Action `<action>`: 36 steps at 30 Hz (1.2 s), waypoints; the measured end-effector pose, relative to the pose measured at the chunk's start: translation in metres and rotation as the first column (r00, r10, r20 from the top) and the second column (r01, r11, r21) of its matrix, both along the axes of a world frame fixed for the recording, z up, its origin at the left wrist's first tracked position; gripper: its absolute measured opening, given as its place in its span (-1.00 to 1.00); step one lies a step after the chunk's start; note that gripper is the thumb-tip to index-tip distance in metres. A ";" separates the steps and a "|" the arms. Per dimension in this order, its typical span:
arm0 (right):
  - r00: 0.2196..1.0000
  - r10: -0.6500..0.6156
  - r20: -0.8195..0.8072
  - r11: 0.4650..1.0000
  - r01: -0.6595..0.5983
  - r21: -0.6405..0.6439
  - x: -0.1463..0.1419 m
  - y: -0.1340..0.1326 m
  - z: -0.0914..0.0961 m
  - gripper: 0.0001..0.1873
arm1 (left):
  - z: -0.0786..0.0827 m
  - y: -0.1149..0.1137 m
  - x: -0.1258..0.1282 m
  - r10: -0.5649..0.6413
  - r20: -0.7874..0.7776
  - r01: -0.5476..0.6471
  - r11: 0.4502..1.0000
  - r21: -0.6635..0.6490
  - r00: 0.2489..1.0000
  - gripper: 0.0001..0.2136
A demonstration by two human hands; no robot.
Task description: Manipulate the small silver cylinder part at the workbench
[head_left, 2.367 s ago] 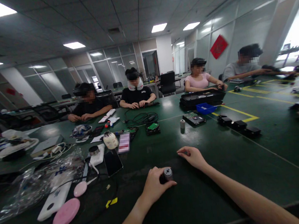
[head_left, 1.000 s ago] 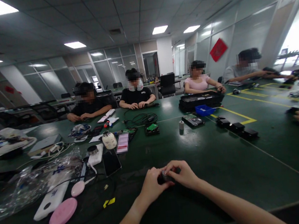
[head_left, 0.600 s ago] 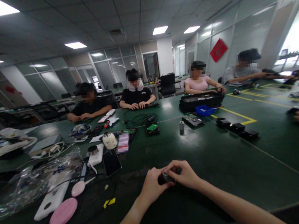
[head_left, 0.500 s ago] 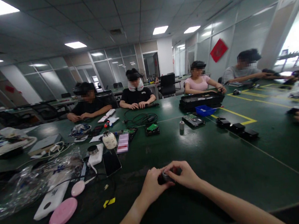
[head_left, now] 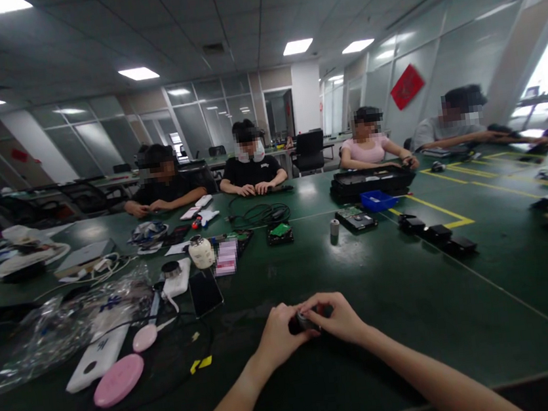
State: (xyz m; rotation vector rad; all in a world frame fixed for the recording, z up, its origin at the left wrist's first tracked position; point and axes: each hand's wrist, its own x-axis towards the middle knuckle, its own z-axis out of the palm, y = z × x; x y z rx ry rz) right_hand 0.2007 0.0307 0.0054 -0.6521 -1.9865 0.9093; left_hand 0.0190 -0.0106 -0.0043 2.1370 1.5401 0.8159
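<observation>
Both my hands meet over the green tabletop near its front edge, around a small dark grey cylindrical part (head_left: 307,321). My left hand (head_left: 279,334) is closed around its left side, with the thumb below. My right hand (head_left: 337,318) grips from the right, fingertips at the top of the part. The fingers cover much of it, so its exact kind cannot be told. Farther out, a small grey metal cylinder (head_left: 335,230) stands upright on the table, apart from my hands.
Beyond the upright cylinder lie a hard drive (head_left: 357,218), a blue tray (head_left: 378,201) and black blocks (head_left: 438,233). Left are a phone (head_left: 206,292), a pink disc (head_left: 119,380), a white power bank (head_left: 98,359) and clear plastic bags (head_left: 75,327). Several people sit around the table.
The view has shifted slightly. Both hands keep their hold on the grey cylindrical part, with hardly any change in their pose.
</observation>
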 end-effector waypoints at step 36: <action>0.985 0.009 0.172 0.999 0.000 -0.054 0.044 0.069 -0.020 -0.82 | 0.005 -0.003 -0.001 -0.008 -0.050 0.008 1.000 -0.003 0.999 -0.54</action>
